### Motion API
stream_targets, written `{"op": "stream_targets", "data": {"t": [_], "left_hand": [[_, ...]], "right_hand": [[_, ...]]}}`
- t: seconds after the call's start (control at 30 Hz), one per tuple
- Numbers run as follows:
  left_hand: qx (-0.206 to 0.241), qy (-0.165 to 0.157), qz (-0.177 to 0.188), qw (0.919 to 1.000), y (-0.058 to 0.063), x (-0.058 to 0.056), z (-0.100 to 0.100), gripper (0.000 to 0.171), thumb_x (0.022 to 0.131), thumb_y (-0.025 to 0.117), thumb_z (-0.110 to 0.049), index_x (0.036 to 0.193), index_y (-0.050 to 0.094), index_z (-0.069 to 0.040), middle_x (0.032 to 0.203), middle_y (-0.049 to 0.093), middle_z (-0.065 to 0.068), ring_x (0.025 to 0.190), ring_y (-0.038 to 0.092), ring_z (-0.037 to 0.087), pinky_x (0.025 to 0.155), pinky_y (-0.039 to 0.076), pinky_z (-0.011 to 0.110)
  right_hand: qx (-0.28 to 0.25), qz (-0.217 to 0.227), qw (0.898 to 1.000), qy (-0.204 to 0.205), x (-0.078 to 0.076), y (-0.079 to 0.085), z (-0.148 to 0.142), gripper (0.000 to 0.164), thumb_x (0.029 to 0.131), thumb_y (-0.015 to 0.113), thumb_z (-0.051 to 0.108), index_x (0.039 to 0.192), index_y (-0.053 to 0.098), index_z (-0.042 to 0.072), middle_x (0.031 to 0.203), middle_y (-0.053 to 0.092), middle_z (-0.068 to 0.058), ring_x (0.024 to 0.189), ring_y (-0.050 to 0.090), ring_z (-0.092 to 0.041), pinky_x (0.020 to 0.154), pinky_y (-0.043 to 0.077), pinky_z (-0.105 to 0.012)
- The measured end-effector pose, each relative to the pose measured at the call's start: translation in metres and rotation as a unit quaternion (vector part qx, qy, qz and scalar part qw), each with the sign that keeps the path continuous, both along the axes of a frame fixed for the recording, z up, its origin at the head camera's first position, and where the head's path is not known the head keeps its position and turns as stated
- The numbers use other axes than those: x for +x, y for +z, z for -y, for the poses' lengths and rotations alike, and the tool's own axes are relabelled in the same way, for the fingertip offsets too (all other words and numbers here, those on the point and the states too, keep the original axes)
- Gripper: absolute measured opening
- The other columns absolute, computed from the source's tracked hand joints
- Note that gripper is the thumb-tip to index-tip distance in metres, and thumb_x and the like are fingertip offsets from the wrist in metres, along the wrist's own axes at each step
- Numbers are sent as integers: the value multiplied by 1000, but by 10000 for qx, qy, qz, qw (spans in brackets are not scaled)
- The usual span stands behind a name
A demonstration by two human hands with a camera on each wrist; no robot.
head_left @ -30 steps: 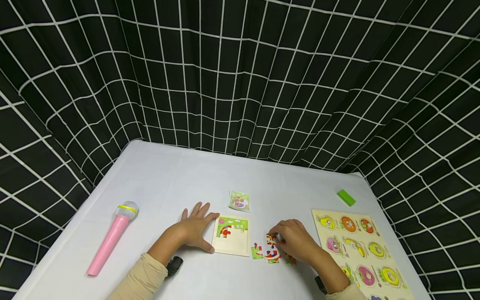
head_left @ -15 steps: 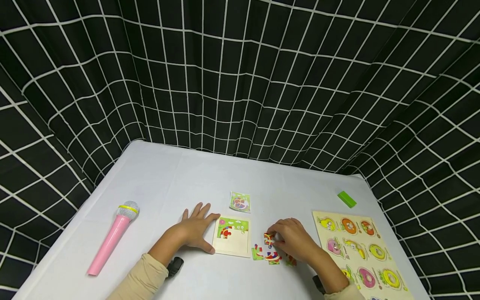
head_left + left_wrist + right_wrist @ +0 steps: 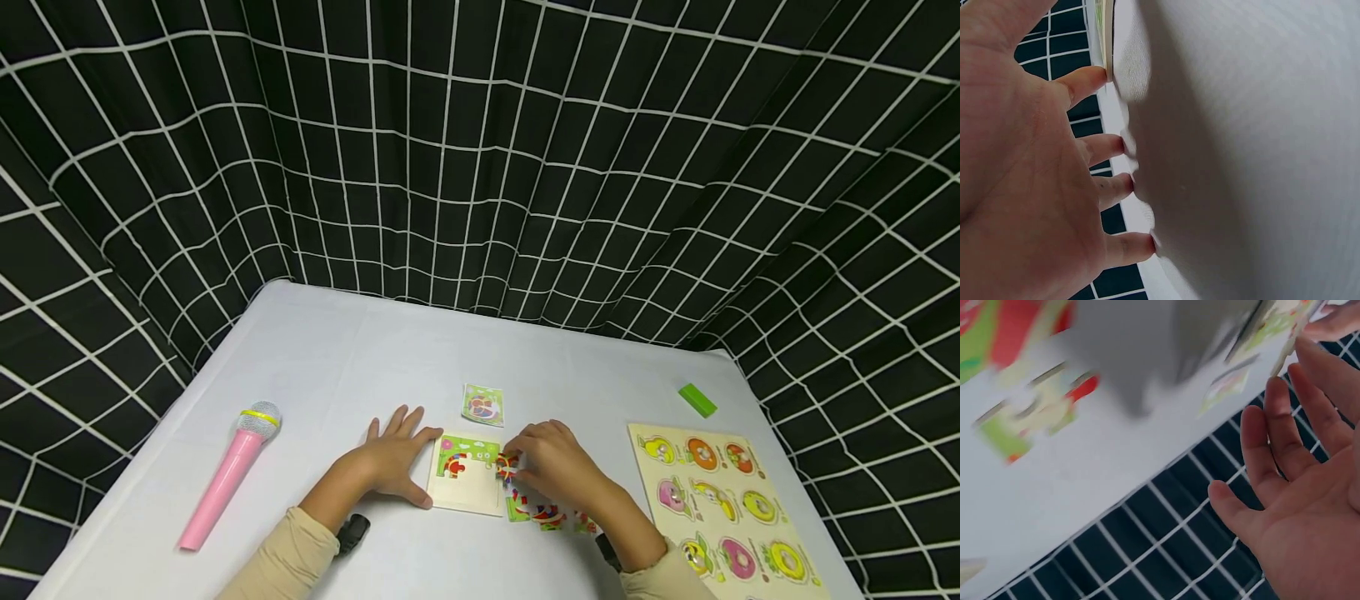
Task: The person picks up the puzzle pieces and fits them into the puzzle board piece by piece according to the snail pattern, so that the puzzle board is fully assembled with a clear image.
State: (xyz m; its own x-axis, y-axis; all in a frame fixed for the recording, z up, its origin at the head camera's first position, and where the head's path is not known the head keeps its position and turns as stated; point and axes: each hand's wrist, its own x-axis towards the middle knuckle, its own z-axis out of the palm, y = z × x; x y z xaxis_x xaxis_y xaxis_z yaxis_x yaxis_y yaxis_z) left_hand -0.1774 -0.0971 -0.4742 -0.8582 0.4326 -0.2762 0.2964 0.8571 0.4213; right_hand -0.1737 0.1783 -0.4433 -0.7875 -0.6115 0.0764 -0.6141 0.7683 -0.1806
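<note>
My left hand [image 3: 393,458] is spread at the left side of a small wooden puzzle board [image 3: 467,493], thumb and index finger touching its edge and the other fingertips on the table. Green and red pieces [image 3: 468,448] fill the board's top row and part of its left side; the rest is bare wood. My right hand [image 3: 558,465] pinches a red, blue and yellow jigsaw piece [image 3: 506,467] over the board's right edge. Loose pieces [image 3: 549,517] lie just below that hand, and the right wrist view shows another loose piece [image 3: 1035,412] on the white cloth.
Behind the board lies a small picture card [image 3: 483,405]. A pink toy microphone [image 3: 225,483] rests at the left. To the right are a wooden fruit puzzle board [image 3: 720,500] and a green block [image 3: 697,400]. A black gridded curtain [image 3: 480,167] surrounds the white table.
My right hand has lifted a jigsaw piece from the loose pieces and brought it left to the board's right edge. The left hand has stayed at the board's left side.
</note>
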Motion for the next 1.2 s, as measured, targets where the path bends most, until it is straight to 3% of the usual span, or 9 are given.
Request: {"op": "stream_targets", "data": {"t": [0.37,0.57,1.2], "left_hand": [[-15,-3,10,10000,1,1,0,101,63,85,-53,147,40,-23,161,16,18,148,7,42,110,10,71],[-28,-27,-5,10000,1,1,0,101,63,85,-54,147,40,-22,160,17,18,148,7,42,110,11,71],[-29,-12,27,10000,0,-1,1,100,63,85,-54,147,39,-24,161,16,17,148,6,41,111,10,70]], "right_hand": [[6,-54,9989,456,-2,-12,36,23,81,79,26,102,74,19,100,69,6,101,60,-17,103,40,-48],[63,-44,9987,497,-3,-20,40,23,81,79,27,103,75,21,99,69,7,101,59,-16,101,40,-45],[428,-318,9975,471,-2,-25,47,25,80,80,27,104,75,25,99,68,10,102,59,-16,106,37,-52]]}}
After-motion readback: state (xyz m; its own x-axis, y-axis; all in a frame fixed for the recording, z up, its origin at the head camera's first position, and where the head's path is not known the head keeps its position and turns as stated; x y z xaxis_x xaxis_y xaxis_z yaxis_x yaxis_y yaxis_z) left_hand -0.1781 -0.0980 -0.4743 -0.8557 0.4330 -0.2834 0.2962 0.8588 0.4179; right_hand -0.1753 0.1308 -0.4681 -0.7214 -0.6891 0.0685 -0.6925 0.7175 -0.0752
